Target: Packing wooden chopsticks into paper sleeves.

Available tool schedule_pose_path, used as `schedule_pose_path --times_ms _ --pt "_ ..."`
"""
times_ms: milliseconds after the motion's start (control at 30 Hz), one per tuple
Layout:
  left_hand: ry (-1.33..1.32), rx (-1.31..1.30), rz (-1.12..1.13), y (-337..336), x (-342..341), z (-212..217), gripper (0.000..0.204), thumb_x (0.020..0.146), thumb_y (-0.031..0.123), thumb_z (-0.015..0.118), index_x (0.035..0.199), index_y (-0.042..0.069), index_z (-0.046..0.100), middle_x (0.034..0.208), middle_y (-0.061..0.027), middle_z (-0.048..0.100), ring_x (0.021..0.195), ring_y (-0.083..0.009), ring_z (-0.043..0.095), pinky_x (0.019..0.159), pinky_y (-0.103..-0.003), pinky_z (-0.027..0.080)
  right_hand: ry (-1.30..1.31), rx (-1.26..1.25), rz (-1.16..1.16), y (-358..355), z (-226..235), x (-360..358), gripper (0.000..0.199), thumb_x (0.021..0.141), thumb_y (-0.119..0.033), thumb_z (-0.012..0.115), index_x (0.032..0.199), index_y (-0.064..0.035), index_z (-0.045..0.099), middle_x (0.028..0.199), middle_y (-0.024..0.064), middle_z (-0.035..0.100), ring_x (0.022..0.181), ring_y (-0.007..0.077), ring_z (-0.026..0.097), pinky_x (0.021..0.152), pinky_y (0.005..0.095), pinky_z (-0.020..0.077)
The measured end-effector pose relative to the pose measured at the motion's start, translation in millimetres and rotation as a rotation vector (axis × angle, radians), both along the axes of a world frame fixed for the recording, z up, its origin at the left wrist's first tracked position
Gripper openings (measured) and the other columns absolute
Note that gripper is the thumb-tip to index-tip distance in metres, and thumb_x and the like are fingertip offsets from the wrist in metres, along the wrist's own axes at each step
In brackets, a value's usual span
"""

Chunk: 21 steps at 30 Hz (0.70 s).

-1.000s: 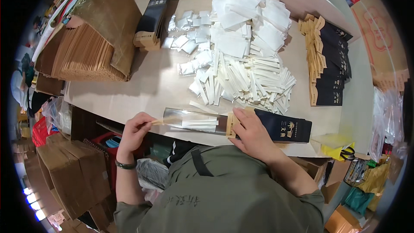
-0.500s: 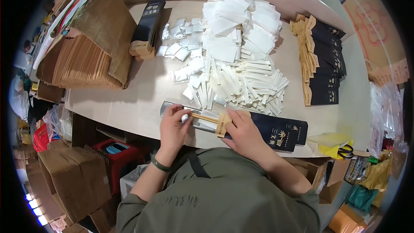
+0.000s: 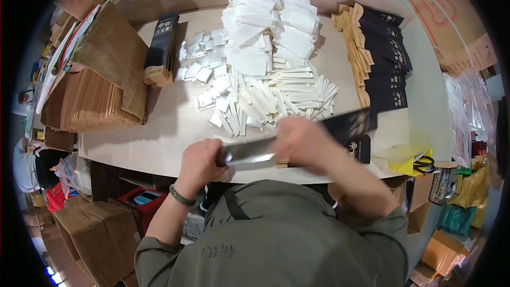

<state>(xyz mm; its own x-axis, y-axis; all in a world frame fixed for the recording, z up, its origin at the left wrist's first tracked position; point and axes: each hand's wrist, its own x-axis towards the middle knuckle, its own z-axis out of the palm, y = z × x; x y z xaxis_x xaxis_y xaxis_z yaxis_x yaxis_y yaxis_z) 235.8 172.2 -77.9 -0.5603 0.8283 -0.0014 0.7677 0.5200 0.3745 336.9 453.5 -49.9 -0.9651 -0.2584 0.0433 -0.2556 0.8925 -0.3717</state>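
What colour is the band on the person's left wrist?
Dark green; the wristband shows best in the head view, just below the left hand.

A: How many hands are at the tabletop?
B: Two, the left hand and the right hand.

A: What lies between them?
B: One long silvery sleeve and one black flat pouch.

A: Other things?
B: One row of black pouches, too overlapped to count; one heap of white packets, uncountable; one pair of scissors; one yellow sheet.
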Motion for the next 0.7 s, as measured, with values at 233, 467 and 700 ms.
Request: schedule_pose_path --times_ms 233,467,700 --pt "-0.917 0.066 0.151 30 17 15 0.058 0.072 0.019 0.078 0.121 -0.002 0.056 0.108 -0.0127 0.066 0.101 -0.0206 0.063 0.091 -0.035 0.05 -0.19 -0.108 -0.026 49 3 48 0.042 0.066 -0.034 0.087 0.08 -0.0013 0.065 0.115 0.0222 0.063 0.117 0.0429 0.056 0.103 0.0469 0.0435" --pt "-0.957 0.15 -0.137 61 40 7 0.038 0.072 0.014 0.07 0.105 0.001 0.057 0.089 -0.0159 0.063 0.081 -0.0298 0.062 0.073 -0.038 0.05 0.069 0.1 0.004 -16 -38 33 0.049 0.075 -0.039 0.074 0.102 0.0 0.061 0.115 0.0211 0.06 0.109 0.0382 0.056 0.092 0.0443 0.0452" --pt "-0.224 0.157 0.298 13 24 -19 0.054 0.07 0.016 0.078 0.119 0.005 0.056 0.098 -0.0146 0.061 0.088 -0.0347 0.062 0.075 -0.04 0.052 -0.393 -0.01 -0.448 -41 -33 21 0.035 0.087 -0.037 0.066 0.082 -0.0031 0.062 0.074 0.0148 0.067 0.072 0.0348 0.066 0.061 0.043 0.0509"
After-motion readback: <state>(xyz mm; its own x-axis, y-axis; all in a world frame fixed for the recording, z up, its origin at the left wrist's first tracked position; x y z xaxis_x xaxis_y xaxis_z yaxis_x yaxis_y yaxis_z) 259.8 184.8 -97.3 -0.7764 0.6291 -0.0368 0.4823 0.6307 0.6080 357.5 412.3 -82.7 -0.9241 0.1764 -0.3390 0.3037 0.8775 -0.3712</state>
